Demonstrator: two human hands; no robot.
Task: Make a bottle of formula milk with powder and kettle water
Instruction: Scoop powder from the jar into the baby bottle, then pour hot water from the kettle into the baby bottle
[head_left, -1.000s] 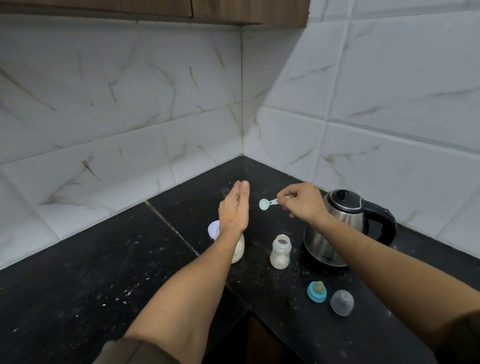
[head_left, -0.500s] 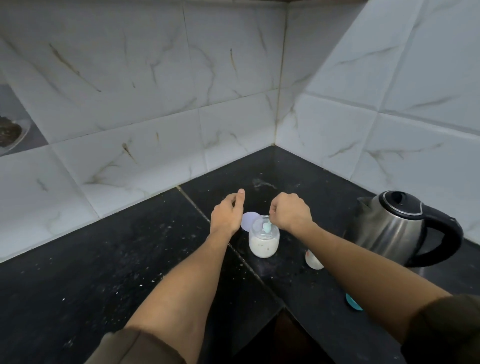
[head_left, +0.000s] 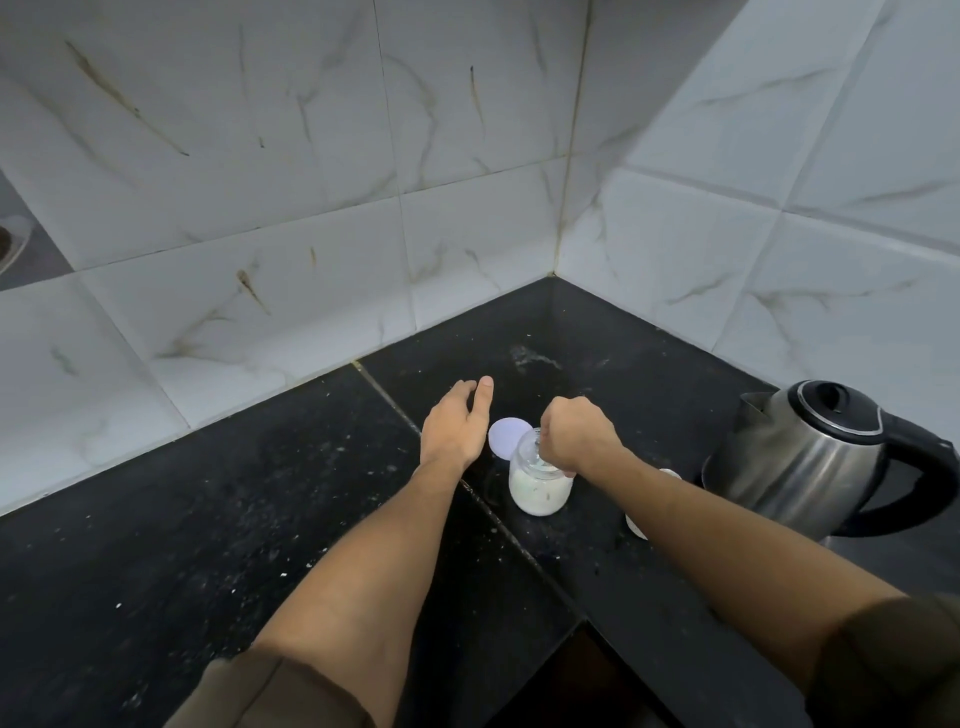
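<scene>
A small clear jar of white powder (head_left: 537, 491) stands open on the black counter (head_left: 208, 519). Its pale lilac lid (head_left: 508, 435) lies just behind it. My right hand (head_left: 576, 436) is over the jar's mouth, fingers closed on a small light-blue scoop whose end dips into the jar; most of the scoop is hidden. My left hand (head_left: 456, 423) hovers left of the jar and lid with fingers apart, holding nothing. The baby bottle (head_left: 640, 522) shows only as a white sliver behind my right forearm. A steel kettle (head_left: 802, 462) with a black lid and handle stands at the right.
White marble-look tiled walls meet in a corner behind the jar. The counter has an inner corner edge near me, with a dark drop below it at the bottom centre. White specks are scattered over the counter.
My right hand came down from mid-air with the scoop and put it into the powder jar. The view shifted left, so the bottle, teat ring and cap slid behind my arm or out of sight.
</scene>
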